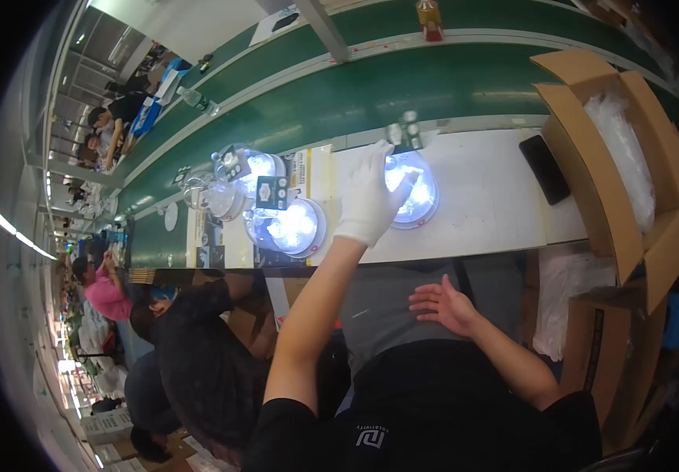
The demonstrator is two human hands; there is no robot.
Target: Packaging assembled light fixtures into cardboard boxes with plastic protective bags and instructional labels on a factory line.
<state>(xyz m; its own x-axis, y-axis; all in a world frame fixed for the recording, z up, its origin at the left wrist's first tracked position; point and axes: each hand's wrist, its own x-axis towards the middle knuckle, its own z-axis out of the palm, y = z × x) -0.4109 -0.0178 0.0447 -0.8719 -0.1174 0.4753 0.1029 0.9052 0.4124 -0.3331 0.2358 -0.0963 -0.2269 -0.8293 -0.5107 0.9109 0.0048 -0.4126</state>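
My left hand (367,200), in a white glove, curls round the left side of a glowing clear round lamp (416,200) on the white worktop. Its thumb lies across the lit face. A dark green tag (405,135), smeared by motion, stands above that lamp. Further left sits another lit lamp (292,228) with a green tag (271,193). Behind it is a lit lamp (260,167) with its own tag, beside an unlit clear globe (221,200). My right hand (445,307) is bare, held below the table edge with fingers apart and nothing in it.
A black phone (545,169) lies right of the lamp. Past it stands an open cardboard box (587,165) with clear plastic bags. A green conveyor belt (481,82) runs behind the worktop, with an amber bottle (429,20) beyond. A co-worker in dark clothes (205,362) sits close at left.
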